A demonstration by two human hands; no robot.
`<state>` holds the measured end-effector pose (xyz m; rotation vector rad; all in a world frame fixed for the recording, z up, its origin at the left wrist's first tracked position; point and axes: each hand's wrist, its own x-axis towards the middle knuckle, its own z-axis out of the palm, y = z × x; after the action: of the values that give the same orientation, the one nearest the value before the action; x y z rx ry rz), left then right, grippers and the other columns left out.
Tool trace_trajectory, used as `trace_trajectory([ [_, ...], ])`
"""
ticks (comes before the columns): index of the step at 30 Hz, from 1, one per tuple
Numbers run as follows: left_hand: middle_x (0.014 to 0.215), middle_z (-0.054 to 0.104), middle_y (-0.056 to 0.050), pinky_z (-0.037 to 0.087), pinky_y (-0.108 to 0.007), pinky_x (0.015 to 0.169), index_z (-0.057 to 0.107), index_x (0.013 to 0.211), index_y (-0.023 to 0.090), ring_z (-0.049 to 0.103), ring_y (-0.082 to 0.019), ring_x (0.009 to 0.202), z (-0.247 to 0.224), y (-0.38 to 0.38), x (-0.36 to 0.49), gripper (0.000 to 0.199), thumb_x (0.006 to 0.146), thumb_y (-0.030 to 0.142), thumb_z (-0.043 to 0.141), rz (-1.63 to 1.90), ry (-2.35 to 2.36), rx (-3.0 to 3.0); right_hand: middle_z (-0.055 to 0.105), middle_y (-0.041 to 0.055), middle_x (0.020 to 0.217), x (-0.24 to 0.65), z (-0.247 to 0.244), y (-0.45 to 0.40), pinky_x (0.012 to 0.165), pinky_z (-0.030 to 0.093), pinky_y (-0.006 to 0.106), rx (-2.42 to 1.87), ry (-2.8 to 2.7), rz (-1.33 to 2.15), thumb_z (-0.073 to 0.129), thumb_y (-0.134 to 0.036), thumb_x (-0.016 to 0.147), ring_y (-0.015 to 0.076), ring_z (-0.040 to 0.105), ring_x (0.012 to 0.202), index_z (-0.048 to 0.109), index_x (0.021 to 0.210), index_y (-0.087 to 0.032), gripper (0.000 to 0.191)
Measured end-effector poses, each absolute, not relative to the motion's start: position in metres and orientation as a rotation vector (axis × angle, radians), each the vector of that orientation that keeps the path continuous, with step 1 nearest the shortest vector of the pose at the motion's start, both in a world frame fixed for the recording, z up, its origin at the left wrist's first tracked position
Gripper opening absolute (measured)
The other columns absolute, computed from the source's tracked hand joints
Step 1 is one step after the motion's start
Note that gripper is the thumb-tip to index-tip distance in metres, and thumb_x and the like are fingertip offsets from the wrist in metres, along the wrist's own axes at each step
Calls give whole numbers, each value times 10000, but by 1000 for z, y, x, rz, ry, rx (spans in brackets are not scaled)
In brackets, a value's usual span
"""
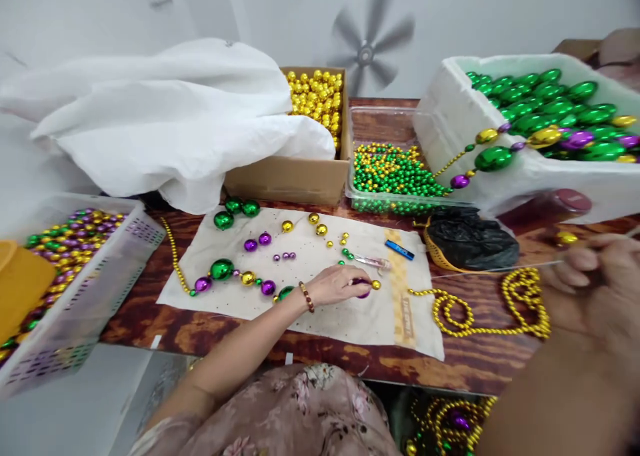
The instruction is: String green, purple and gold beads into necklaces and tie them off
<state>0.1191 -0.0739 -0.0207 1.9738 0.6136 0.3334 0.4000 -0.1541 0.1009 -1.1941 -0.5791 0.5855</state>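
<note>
My left hand [340, 285], with a bead bracelet on the wrist, is closed around a purple bead [363, 295] low over the white cloth [320, 323]. A small gold bead [377, 285] sits just beyond the fingertips. From there a thin thread [475, 271] stretches right to my right hand [600, 276], which is raised, blurred and pinched on it. Left of my left hand lies a strung row with a large green bead [221, 269]. Loose purple beads [257, 241], gold beads [318, 224] and green beads [237, 209] rest farther back. A gold bead chain [453, 315] coils at the right.
Snips [367, 261] and a blue marker [399, 249] lie on the cloth. Behind stand a cardboard box [300, 179], a clear bin [385, 203] and a foam box [565, 176]. A black bag [470, 239] fills a small basket. A bead crate [100, 263] is at left.
</note>
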Motion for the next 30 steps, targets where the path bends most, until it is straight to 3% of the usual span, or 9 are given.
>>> trace_trajectory([
  [4,785,661,-39,424,-206,552,674,865,139,593,-124,644,-32,-74,114,216,863,339,593,156,681,1665,390,-21,551,387,99,-162,406,128,240,-1159,-690,566,759,-308,720,110,262,424,700,680,-275,79],
  [8,924,621,-40,391,-152,480,643,1181,190,580,-100,674,-29,-73,108,386,819,321,651,109,532,1451,417,-38,516,374,102,-158,377,170,220,-1111,-653,397,737,-318,760,97,284,413,670,674,-244,132],
  [11,999,606,-62,427,-149,492,590,1311,247,619,-123,753,-21,-74,107,472,847,331,625,118,462,1364,462,-54,494,361,94,-149,361,222,175,-1107,-654,541,792,-333,696,67,333,391,649,695,-203,193],
  [14,941,620,-57,428,-157,489,635,1265,224,626,-114,690,-18,-75,107,429,854,349,622,129,481,1335,507,-51,509,356,82,-140,363,284,162,-1109,-662,737,794,-351,706,57,389,380,643,755,-172,239],
  [18,790,606,-25,435,-179,496,715,1077,150,574,-83,575,-16,-75,100,344,848,395,639,201,540,1309,455,-64,465,380,82,-137,334,200,143,-1001,-506,513,681,-173,783,42,325,340,592,699,-156,123],
  [24,877,626,-37,388,-162,414,642,1074,162,566,-61,488,6,-74,89,311,874,396,607,247,462,1142,399,-61,443,406,105,-145,334,118,171,-1034,-388,361,466,-35,872,49,252,321,551,654,-166,268],
  [28,947,628,-38,377,-164,416,559,1234,214,574,-60,492,8,-72,90,408,859,359,629,324,446,1151,389,-73,440,395,116,-148,349,100,178,-1022,-441,319,548,-74,850,42,246,331,548,639,-172,233],
  [30,854,607,-9,368,-162,421,559,1240,206,553,-61,492,5,-72,92,437,847,374,647,333,511,1207,397,-76,444,390,121,-148,351,109,183,-1015,-483,363,619,-115,812,42,264,335,563,648,-176,183],
])
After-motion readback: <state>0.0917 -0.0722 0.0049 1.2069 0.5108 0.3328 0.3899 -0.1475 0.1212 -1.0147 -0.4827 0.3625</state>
